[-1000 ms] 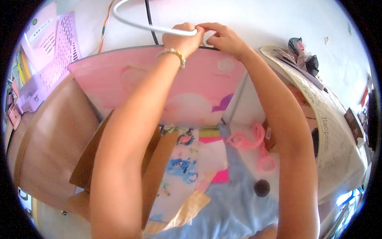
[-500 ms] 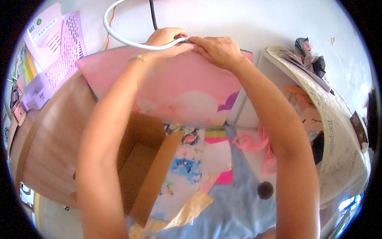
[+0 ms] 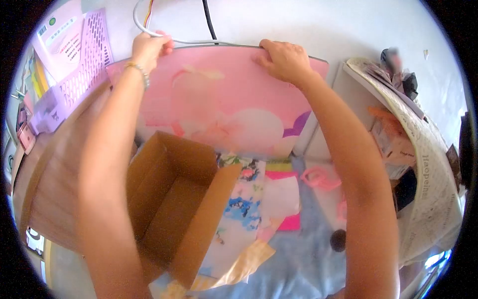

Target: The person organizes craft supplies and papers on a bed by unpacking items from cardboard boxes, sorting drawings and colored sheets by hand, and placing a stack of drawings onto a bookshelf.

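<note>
A pink printed board (image 3: pixel 239 89) stands upright against the wall, with a thin white cable (image 3: pixel 194 42) running along its top edge. At the upper left corner, my left hand (image 3: pixel 148 50) is closed on the cable, fingers curled near its loop. My right hand (image 3: pixel 286 60) wraps over the board's top edge farther right, thumb in front. The cable runs up to its fingertips; whether it passes beneath them is hidden. Below, an open cardboard box (image 3: pixel 174 199) lies beside papers with blue painted marks (image 3: pixel 241 207).
A wooden panel (image 3: pixel 64 184) and a purple perforated holder (image 3: pixel 79 79) are at left. A fabric-covered shelf (image 3: pixel 423 164) stands at right. A black cable (image 3: pixel 209 20) hangs behind the board. Pink straps (image 3: pixel 318 178) and a dark round object (image 3: pixel 338 240) lie on blue cloth (image 3: pixel 298 264).
My left hand has moved left along the board's top edge, away from my right hand. The white cable, bunched between both hands before, now stretches along the edge. The view has shifted slightly.
</note>
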### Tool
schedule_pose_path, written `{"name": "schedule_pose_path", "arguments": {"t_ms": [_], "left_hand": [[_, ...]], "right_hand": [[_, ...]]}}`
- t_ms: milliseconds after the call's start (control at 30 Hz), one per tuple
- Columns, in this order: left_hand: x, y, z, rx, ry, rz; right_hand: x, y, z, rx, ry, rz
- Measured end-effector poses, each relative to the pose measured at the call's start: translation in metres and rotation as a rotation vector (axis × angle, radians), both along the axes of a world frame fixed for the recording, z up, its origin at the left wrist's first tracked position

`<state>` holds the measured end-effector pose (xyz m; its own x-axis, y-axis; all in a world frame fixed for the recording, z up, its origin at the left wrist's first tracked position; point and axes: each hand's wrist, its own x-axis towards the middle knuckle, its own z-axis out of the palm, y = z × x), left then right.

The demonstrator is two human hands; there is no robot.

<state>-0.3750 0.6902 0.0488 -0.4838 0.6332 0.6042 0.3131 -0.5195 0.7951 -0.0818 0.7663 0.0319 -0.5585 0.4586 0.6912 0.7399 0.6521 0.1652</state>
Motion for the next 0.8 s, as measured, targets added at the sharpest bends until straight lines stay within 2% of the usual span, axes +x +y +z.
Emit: {"name": "schedule_pose_path", "arguments": {"t_ms": [100, 200, 300, 400, 700, 800], "left_hand": [[0.001, 0.017, 0.006, -0.15, 0.46, 0.631], [-0.006, 0.035, 0.006, -0.572, 0.754, 0.934], [-0.019, 0.028, 0.013, -0.658, 0.873, 0.499], [-0.026, -0.015, 0.001, -0.529, 1.1, 0.368], [-0.029, -0.047, -0.006, -0.275, 1.089, 0.378], [-0.032, -0.047, 0.006, -0.416, 1.069, 0.347]], "right_hand": [[0.003, -0.01, 0.001, -0.019, -0.037, -0.019], [0.004, -0.015, 0.003, -0.008, -0.037, -0.059], [-0.001, -0.016, 0.001, 0.017, -0.013, -0.089], [-0.002, -0.018, 0.001, -0.047, 0.01, -0.059], [0.005, -0.038, 0.017, 0.037, -0.042, -0.077], [0.003, -0.04, 0.022, -0.004, -0.051, -0.066]]}}
